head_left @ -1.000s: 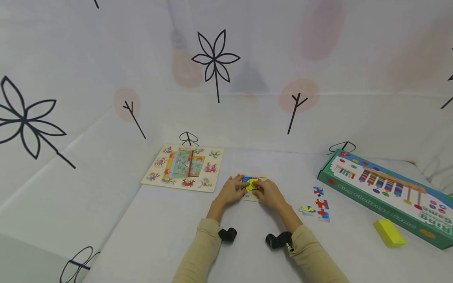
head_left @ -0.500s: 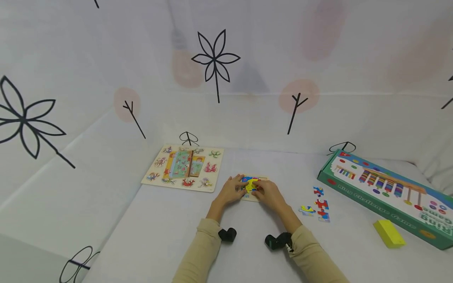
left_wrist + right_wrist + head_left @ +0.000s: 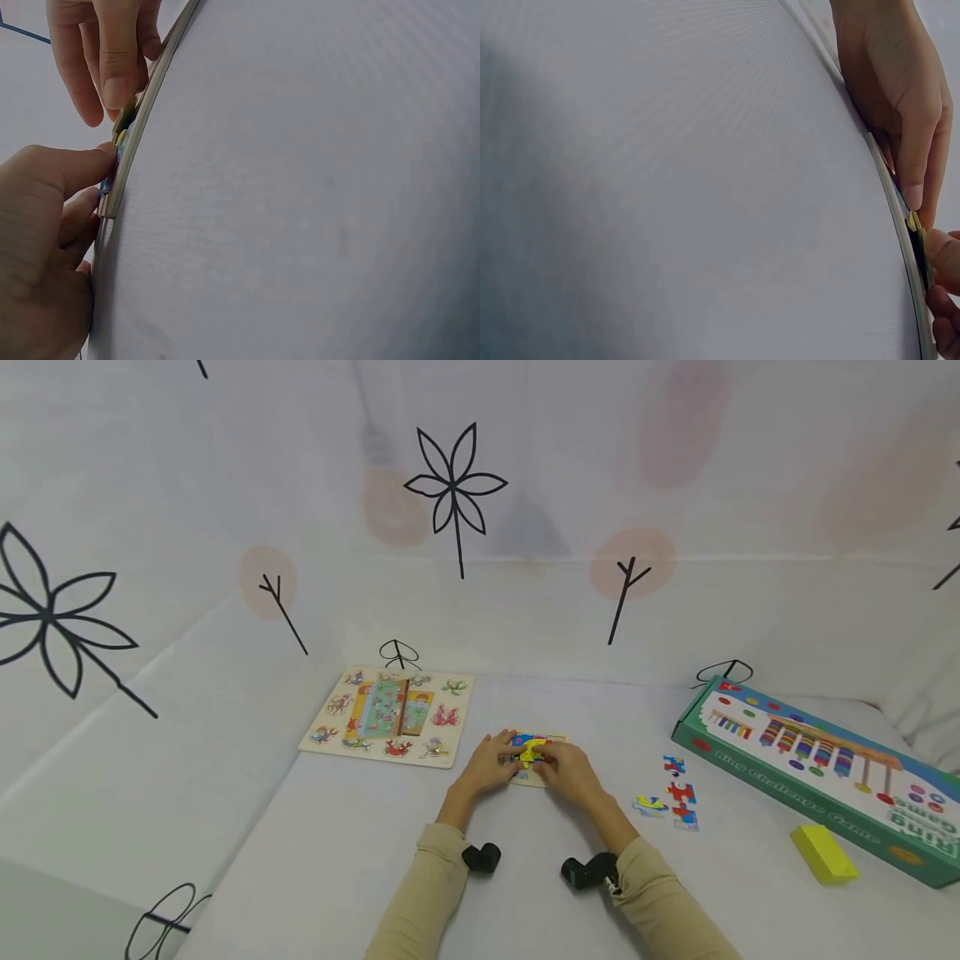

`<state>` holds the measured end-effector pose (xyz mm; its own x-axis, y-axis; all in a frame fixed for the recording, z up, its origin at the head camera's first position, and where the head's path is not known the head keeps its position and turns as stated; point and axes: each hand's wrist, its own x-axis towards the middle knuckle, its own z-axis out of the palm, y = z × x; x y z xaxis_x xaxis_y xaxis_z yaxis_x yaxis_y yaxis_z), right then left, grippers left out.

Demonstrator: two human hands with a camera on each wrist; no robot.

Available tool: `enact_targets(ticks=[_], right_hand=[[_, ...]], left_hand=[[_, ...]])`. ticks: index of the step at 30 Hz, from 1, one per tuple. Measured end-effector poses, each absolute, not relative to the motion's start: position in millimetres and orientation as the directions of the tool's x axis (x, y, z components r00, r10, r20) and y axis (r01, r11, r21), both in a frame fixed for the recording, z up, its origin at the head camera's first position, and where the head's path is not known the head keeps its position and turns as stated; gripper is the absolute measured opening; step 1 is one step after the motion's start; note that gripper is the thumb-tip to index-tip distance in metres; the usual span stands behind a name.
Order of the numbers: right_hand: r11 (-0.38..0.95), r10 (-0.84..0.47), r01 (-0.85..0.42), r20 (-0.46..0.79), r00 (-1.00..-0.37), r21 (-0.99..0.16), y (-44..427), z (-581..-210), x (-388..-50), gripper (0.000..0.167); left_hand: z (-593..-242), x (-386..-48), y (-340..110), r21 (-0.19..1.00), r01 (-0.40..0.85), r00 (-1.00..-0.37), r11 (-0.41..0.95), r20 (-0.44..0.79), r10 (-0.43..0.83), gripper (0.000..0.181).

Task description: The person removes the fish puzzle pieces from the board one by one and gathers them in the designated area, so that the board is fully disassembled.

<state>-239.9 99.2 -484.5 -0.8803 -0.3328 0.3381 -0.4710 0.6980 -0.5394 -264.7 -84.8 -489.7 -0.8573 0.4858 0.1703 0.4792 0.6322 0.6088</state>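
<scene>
A small wooden jigsaw board [image 3: 535, 782] lies on the white table between both hands, partly covered by them. On it sits a yellow puzzle piece [image 3: 531, 750], with blue and red pieces around it. My right hand [image 3: 573, 772] pinches the yellow piece from the right; in the right wrist view this piece [image 3: 914, 220] looks slightly raised over a dark gap. My left hand [image 3: 487, 767] holds the board's left side, its thumb [image 3: 99, 161] on top near the edge. Several loose jigsaw pieces [image 3: 682, 793] lie to the right of my right hand.
A wooden peg puzzle board [image 3: 453, 752] with sea animals stands at the back left. On the right lie a long green game box [image 3: 787, 785] and a yellow block [image 3: 823, 855]. A patterned white cloth [image 3: 540, 618] hangs behind the table.
The yellow piece has shifted very slightly to the left between my fingers. Both hands stay almost in the same place, and the loose pieces have not moved.
</scene>
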Motion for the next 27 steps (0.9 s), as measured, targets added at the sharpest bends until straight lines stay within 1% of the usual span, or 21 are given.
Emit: enact_targets(ticks=[4,10,17,23,27], right_hand=[[0.670,-0.301,-0.457,0.349,-0.888,-0.585,98.8,-487.0,-240.0,0.032],[0.636,-0.262,-0.444,0.365,-0.894,-0.631,97.1,-486.7,-239.8,0.030],[0.554,-0.197,-0.374,0.320,-0.927,-0.743,98.7,-484.8,-240.8,0.032],[0.546,-0.237,-0.380,0.297,-0.925,-0.746,103.0,-481.5,-244.0,0.027],[0.519,-0.265,-0.384,0.283,-0.922,-0.764,106.9,-480.9,-245.7,0.031]], left_hand=[[-489.7,-264.1,-85.1,0.606,0.478,-0.858,0.636,0.167,0.486,0.036],[-488.8,-263.6,-84.7,0.606,0.474,-0.860,0.639,0.162,0.485,0.036],[-490.7,-264.8,-84.3,0.608,0.479,-0.857,0.633,0.167,0.488,0.036],[-490.4,-264.9,-84.5,0.595,0.487,-0.853,0.640,0.168,0.494,0.037],[-489.6,-263.8,-84.6,0.602,0.479,-0.858,0.639,0.166,0.487,0.037]])
